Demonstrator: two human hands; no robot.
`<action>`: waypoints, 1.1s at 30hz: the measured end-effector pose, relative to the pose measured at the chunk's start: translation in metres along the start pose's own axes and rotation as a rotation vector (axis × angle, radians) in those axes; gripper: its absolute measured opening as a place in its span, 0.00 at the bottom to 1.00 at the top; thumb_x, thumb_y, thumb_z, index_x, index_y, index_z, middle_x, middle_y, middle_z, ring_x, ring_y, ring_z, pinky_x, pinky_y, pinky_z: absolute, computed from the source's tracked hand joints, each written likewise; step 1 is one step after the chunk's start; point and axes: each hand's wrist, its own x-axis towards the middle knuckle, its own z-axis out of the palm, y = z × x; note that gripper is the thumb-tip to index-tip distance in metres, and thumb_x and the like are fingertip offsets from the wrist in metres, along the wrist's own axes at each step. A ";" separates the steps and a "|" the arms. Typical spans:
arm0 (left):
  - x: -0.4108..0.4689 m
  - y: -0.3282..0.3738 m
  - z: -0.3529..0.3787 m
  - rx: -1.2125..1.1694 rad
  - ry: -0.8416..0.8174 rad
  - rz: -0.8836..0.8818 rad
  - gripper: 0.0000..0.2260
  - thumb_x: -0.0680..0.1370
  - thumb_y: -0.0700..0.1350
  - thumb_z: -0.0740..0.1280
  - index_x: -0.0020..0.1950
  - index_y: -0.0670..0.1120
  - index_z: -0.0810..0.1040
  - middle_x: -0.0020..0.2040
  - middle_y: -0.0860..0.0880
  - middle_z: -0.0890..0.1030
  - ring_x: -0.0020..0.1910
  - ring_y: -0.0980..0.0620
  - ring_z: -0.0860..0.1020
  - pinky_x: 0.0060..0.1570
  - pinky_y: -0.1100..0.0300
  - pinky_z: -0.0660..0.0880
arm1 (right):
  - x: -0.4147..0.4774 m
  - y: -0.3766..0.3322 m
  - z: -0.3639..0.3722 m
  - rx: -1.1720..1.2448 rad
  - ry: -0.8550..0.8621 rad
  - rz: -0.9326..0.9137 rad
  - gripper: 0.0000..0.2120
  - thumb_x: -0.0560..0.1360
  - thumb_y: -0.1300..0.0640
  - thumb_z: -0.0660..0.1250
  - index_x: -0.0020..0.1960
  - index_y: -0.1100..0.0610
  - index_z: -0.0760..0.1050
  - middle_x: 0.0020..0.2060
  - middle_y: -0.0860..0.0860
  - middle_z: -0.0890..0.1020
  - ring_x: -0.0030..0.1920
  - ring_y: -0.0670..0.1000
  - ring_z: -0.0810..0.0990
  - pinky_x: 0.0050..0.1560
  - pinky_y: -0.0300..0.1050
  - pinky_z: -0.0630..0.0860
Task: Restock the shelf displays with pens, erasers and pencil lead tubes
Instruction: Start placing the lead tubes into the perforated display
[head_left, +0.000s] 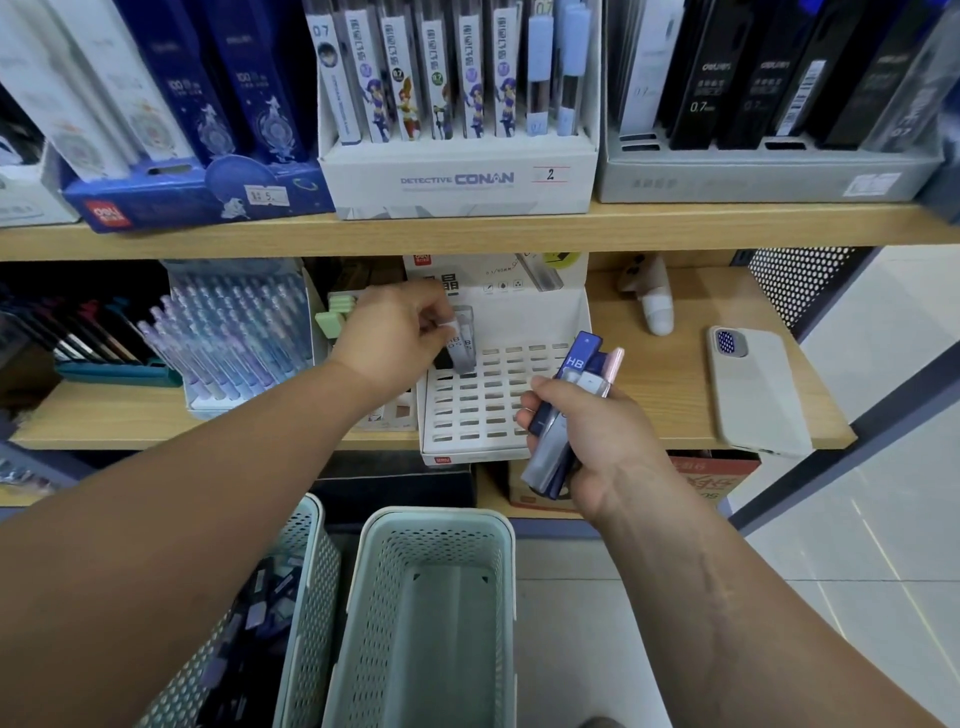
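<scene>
The left hand (400, 332) has its grip pinched on one clear lead tube (464, 348), upright over a back-left slot of the slotted display (493, 405) on the lower shelf, apparently to seat it; the right hand (582, 441) wraps its grip round a spare bundle (566, 410), about four tubes, held near for feeding; two baskets (436, 530) stand below.

Wooden shelves (675, 223), pale tiled floor (857, 519)

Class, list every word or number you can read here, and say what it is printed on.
"DETECTIVE CONAN": white display box
"2": its price tag
"HB": blue lead tube in the right hand
"0.7": black box
"deli": blue display box
Smaller print elsewhere is too blurred.
</scene>
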 end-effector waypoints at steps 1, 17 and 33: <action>0.001 0.000 -0.001 0.004 -0.011 0.001 0.04 0.74 0.39 0.74 0.43 0.46 0.81 0.40 0.51 0.82 0.40 0.52 0.80 0.44 0.56 0.79 | 0.000 0.000 0.001 0.000 -0.003 0.001 0.05 0.76 0.64 0.72 0.49 0.56 0.78 0.37 0.55 0.84 0.33 0.52 0.82 0.40 0.45 0.78; -0.016 0.020 0.012 0.037 0.040 0.114 0.07 0.77 0.45 0.69 0.51 0.45 0.85 0.46 0.47 0.83 0.48 0.49 0.80 0.49 0.57 0.76 | -0.005 0.000 0.005 -0.059 -0.215 0.014 0.04 0.76 0.63 0.72 0.48 0.58 0.79 0.36 0.55 0.84 0.34 0.50 0.83 0.38 0.44 0.77; -0.029 0.045 -0.010 -0.839 -0.167 -0.562 0.06 0.75 0.31 0.71 0.47 0.41 0.83 0.38 0.42 0.85 0.34 0.49 0.79 0.36 0.63 0.80 | -0.006 0.008 0.006 -0.245 -0.255 0.088 0.09 0.75 0.61 0.73 0.55 0.58 0.80 0.41 0.57 0.87 0.36 0.54 0.85 0.34 0.42 0.78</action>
